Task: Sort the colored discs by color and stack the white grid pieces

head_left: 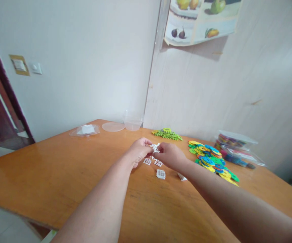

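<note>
My left hand (pixel 140 151) and my right hand (pixel 169 153) meet over the middle of the wooden table. Between their fingertips is a small white lattice piece (pixel 156 147), shaped like a little window frame; both hands pinch it. Several more such pieces lie just below on the wood: one lattice piece (pixel 147 161) near the left hand, another (pixel 158 163) under the right hand, and a further one (pixel 160 174) closer to me. A white piece (pixel 182 177) is partly hidden by my right forearm.
Colourful notched discs (pixel 210 158) are heaped to the right, beside stacked clear plastic boxes (pixel 237 148). Small green pieces (pixel 167 134) form a pile at the back. A clear tub (pixel 133 123), a round lid (pixel 112 127) and clear packaging (pixel 84 130) stand or lie by the wall.
</note>
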Tool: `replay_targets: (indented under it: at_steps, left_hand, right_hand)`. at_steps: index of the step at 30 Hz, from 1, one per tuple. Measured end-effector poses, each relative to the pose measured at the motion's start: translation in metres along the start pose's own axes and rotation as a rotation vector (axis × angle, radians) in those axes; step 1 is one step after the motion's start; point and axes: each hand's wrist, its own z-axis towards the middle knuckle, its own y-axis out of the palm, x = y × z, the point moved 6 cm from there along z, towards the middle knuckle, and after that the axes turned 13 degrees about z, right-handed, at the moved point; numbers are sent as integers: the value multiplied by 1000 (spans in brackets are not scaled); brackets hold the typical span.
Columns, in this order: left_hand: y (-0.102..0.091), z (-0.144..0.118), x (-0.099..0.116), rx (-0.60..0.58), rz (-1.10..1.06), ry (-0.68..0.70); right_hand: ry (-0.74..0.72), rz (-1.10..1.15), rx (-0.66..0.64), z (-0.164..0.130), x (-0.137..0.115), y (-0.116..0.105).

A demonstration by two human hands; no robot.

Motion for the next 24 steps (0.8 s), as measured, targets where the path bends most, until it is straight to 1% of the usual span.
replay_targets:
  at_steps: [3,5,7,9,12,15,19,24]
  left_hand:
    - [5,-3,2,-48,-3,14]
    - [9,-4,3,-99,-1,28]
    - [10,-4,3,-121,-2,43]
    - [6,-1,2,-79,9,65]
    - [-3,3,-1,35,71,86]
    - [-9,5,-2,100,123,80]
    - [-10,3,2,115,140,84]
    - [-10,2,2,111,163,85]
  right_hand:
    - [-16,-103,8,-9,-2,-5]
    - [-39,-123,-14,-13,-2,-7]
    - [-91,-129,-48,-15,-1,-10]
    - [-178,-160,-96,-19,-1,-13]
    - [-299,-222,-190,-28,-1,-13]
    - [-331,-236,-244,-38,-2,-12]
    - [-347,-264,-263,-45,-5,-6]
    - [-355,-287,-289,-46,-5,-1]
